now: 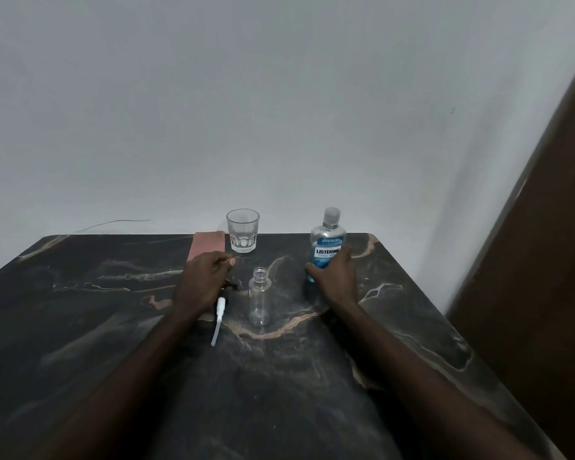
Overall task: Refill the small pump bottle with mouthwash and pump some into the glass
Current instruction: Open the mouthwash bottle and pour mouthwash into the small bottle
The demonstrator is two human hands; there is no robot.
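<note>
Small pump bottle (259, 298) stands open at table centre, clear plastic, looks empty. Pump head (220, 310) lies at its 9 o'clock under the left hand (203, 282), fingers curled; grip on it unclear. Right hand (336, 277) wraps the mouthwash bottle (327, 244) at 2 o'clock, cap on, steadied for opening. Faceted glass (242, 230) at 12, clear of spills. Marbled table (412, 327).

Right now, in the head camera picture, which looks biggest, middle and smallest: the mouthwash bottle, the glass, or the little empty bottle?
1. mouthwash bottle, clearly the largest.
2. small pump bottle, taller than the glass, but slimmer and nearer the camera, so this order is unsure.
3. glass.
</note>
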